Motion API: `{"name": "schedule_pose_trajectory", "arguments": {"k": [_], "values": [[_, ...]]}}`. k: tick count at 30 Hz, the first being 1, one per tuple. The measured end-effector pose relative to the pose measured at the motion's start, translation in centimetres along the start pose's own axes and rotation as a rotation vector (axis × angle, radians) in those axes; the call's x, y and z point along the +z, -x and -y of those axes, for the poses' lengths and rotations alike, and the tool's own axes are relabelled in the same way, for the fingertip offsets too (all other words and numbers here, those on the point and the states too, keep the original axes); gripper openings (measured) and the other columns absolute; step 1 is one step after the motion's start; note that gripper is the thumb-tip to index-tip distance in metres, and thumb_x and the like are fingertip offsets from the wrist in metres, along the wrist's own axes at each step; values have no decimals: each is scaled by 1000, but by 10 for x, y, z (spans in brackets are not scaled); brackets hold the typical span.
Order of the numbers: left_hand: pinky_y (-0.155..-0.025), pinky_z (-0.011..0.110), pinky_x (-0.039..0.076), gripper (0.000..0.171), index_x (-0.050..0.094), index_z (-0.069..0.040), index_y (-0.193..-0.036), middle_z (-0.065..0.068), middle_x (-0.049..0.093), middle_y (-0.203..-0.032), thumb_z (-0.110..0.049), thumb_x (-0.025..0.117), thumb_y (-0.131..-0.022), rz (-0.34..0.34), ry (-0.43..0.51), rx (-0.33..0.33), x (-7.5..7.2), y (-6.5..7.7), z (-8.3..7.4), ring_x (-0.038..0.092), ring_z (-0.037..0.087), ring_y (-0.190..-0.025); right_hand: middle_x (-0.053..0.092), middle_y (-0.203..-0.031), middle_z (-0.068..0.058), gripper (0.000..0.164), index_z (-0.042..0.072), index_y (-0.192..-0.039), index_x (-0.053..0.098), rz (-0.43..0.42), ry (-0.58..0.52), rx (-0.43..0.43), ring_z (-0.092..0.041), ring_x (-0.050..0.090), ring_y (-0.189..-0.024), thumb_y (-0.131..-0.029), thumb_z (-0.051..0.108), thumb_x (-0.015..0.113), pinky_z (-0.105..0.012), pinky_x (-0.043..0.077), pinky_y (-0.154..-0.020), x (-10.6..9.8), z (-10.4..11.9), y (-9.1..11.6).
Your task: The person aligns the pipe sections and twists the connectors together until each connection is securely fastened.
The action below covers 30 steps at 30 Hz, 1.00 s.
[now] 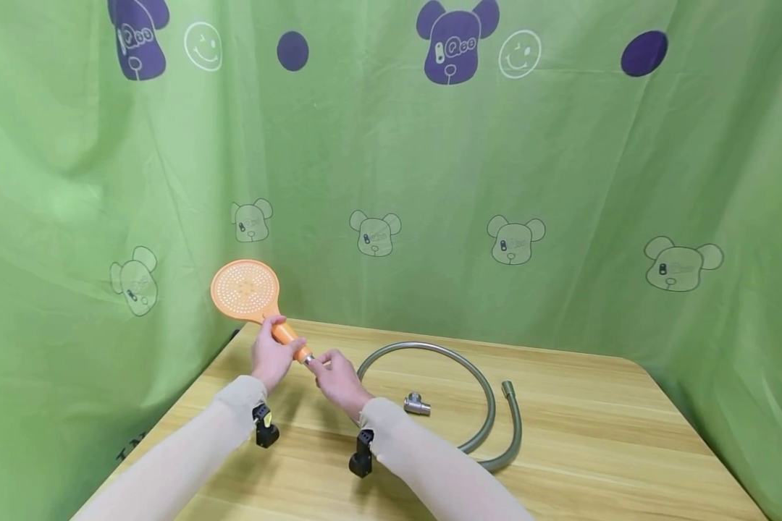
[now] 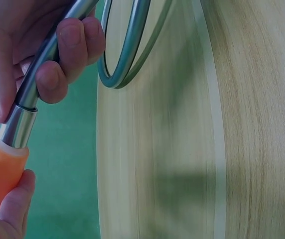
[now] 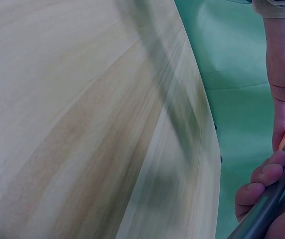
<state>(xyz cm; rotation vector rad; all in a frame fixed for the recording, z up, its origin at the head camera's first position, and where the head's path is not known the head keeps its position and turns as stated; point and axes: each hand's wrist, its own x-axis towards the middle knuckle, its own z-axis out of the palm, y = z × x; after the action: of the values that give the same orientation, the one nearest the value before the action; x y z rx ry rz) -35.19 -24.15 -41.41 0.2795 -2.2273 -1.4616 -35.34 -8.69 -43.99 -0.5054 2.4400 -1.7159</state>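
Note:
An orange shower head (image 1: pixel 244 291) with a round perforated face is raised above the far left of the table. My left hand (image 1: pixel 271 359) grips its handle (image 2: pixel 4 167), the thumb lying along the orange surface. At the handle's lower end, my right hand (image 1: pixel 342 383) holds a grey shower hose (image 1: pixel 418 345) with curled fingers. The hose's silver end fitting (image 2: pixel 21 127) meets the pale rim of the handle in the left wrist view. Part of the handle is hidden behind the left hand's fingers. In the right wrist view the dark hose (image 3: pixel 269 204) runs through the right hand.
A small metal tee fitting (image 1: pixel 416 404) lies on the wooden table (image 1: pixel 593 434), inside the hose's loop. The hose's other end (image 1: pixel 508 389) rests to the right of it. A green patterned curtain (image 1: pixel 391 159) surrounds the table behind and at both sides.

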Motion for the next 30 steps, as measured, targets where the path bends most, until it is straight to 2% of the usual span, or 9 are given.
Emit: {"name": "schedule_pose_trajectory", "arguments": {"k": [2,7,10,15,18,23,27,30], "values": [[-69,23,51,61,47,-13,-138,22,61,-120,-14,78,-85,-1,1,3,0,0,0,63,29,-98,66,-89,-10,22,10,-105,58,-1,6,-4,-13,56,-71,-102,32,56,-25,42,-56,0,1,0],[-70,24,52,61,48,-13,-138,22,62,-120,-14,79,-85,-6,-1,5,0,0,-2,63,29,-98,66,-85,-7,27,10,-103,61,-4,30,0,-13,53,-68,-103,36,52,-25,41,-55,0,2,-1],[-71,25,54,61,48,-13,-138,21,62,-121,-14,78,-85,-5,1,-1,0,0,-3,63,30,-99,63,-80,-2,29,10,-101,60,-9,43,-8,-13,53,-66,-99,39,59,-25,41,-53,-2,3,0],[-71,25,52,61,48,-13,-139,21,62,-120,-14,78,-86,-6,-13,3,0,1,-5,63,29,-99,61,-77,-1,27,9,-99,59,-4,31,-29,-11,52,-62,-95,34,68,-24,40,-50,-3,2,2],[-72,25,52,61,47,-13,-139,22,62,-121,-14,78,-87,-2,-8,4,0,2,-5,63,30,-99,61,-73,0,23,10,-95,62,3,32,-40,-10,50,-59,-97,32,65,-23,39,-48,-2,2,0],[-73,26,53,60,47,-14,-139,22,61,-123,-14,77,-88,2,-3,-1,0,2,-4,63,31,-101,58,-69,2,28,10,-90,69,15,51,-50,-10,47,-57,-101,34,59,-23,36,-48,-3,2,-2],[-72,25,51,60,49,-13,-139,21,63,-121,-15,78,-86,-10,-24,8,0,2,-3,63,30,-100,58,-69,0,32,8,-96,71,25,50,-43,-10,46,-57,-104,34,54,-22,35,-47,-2,2,-2],[-70,24,50,61,49,-13,-139,21,64,-120,-16,79,-86,-17,-37,14,0,1,-2,64,30,-99,62,-74,-5,28,6,-103,65,23,24,-40,-10,49,-59,-104,32,54,-22,38,-49,-1,1,-2]]}}
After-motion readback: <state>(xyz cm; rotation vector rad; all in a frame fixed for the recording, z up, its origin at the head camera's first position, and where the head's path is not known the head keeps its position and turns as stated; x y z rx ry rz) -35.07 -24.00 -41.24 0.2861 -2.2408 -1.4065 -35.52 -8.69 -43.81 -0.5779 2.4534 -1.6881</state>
